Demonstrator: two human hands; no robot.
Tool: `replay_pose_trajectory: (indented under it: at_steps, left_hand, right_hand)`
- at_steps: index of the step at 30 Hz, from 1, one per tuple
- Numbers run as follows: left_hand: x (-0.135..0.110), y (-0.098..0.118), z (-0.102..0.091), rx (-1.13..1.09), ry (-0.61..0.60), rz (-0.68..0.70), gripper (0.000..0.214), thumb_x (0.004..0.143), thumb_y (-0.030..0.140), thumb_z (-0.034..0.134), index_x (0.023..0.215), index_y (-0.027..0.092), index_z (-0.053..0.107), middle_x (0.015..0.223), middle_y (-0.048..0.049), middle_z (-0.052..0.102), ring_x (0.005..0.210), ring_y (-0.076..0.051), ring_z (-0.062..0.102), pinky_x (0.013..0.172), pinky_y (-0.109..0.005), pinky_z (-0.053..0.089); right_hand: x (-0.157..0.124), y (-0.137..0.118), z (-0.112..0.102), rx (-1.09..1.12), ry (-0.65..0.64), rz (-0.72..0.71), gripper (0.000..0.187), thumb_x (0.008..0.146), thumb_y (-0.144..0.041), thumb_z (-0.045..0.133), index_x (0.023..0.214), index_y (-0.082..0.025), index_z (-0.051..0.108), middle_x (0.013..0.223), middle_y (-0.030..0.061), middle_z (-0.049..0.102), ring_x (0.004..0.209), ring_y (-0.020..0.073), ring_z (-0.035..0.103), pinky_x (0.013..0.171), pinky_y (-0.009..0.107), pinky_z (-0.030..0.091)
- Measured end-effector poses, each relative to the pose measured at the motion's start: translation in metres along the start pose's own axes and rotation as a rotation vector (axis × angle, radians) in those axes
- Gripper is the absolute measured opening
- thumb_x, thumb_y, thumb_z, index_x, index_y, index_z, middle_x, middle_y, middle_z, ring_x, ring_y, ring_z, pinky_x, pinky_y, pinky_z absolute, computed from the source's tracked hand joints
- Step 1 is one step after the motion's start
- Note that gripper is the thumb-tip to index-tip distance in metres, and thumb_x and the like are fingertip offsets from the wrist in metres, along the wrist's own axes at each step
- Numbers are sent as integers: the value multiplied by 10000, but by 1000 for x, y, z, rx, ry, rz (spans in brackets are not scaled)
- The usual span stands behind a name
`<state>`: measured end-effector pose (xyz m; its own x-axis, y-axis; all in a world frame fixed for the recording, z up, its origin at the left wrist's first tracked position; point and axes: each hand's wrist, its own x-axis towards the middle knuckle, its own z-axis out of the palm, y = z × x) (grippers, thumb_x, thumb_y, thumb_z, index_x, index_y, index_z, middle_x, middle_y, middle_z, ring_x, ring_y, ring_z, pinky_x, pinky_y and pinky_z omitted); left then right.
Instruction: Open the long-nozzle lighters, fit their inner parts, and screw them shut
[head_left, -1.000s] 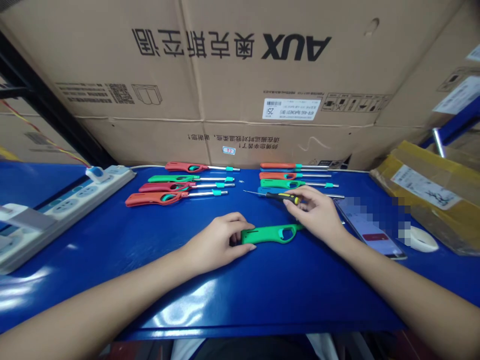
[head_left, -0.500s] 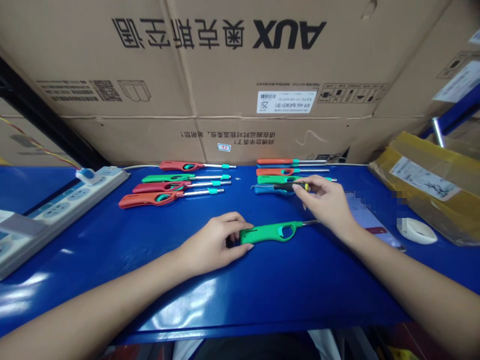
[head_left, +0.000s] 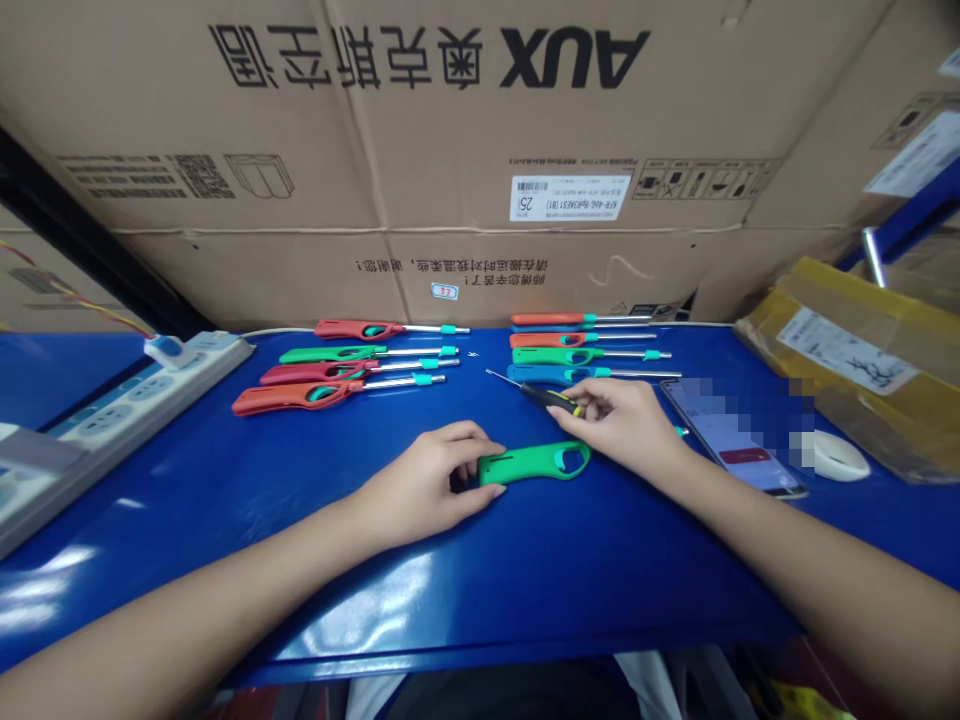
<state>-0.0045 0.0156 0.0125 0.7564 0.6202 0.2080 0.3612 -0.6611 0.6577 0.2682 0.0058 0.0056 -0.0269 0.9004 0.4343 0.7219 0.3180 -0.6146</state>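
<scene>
My left hand [head_left: 431, 475] pinches the butt end of a green gas lighter [head_left: 529, 462] lying on the blue table. In my right hand [head_left: 626, 420] is a thin hook pick [head_left: 546, 396] with a black and yellow handle, its metal tip pointing up and left over the table. The right hand covers most of that lighter's metal tube, and a bit of teal shows beyond the hand. Just past the pick lie a blue lighter [head_left: 544, 374] and another green lighter [head_left: 551, 355].
More long lighters rest in a left group, including an orange lighter [head_left: 289, 399]. A power strip [head_left: 127, 415] runs along the left. At right are a phone [head_left: 757, 460], a white mouse [head_left: 840, 457] and a taped carton [head_left: 847, 370]. Cardboard [head_left: 420, 190] stands behind.
My right hand has come down and slightly left with the pick, whose tip now slants up and left. It now covers the green lighter's tube. My left hand keeps its hold.
</scene>
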Motion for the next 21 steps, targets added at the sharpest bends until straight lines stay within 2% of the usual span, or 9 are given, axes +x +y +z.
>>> replay_pose_trajectory:
  at_steps: [6,13,18,21]
  left_hand:
    - [0,-1,1,3,-2,7,336,906,244,708,1231,156,705,1059,-58,647,728,-101,607,662,-243,544]
    - [1,1,0,16,-3,21,326,911,245,700,1228,170,702,1040,-54,655,730,-106,614,663,-246,556]
    - [1,-1,1,0,10,15,333,904,256,721,1226,169,708,1046,-59,658,710,-102,606,668,-254,558]
    - [1,-3,3,-17,21,16,346,890,288,755,1216,175,716,1041,-57,664,727,-107,613,677,-253,560]
  right_hand:
    - [0,1,4,-56,-85,24,190,779,-368,723,754,-181,697,497,-32,567,458,118,501,499,258,380]
    - [-1,0,-2,-72,-94,67,194,751,-364,729,690,-199,647,514,-33,580,443,111,482,464,253,343]
    - [-2,-4,-3,-2,8,76,212,786,-404,717,784,-198,668,507,-46,534,461,111,463,482,262,379]
    - [0,-10,-7,188,132,109,256,789,-434,734,872,-196,692,616,-20,587,502,115,502,473,262,398]
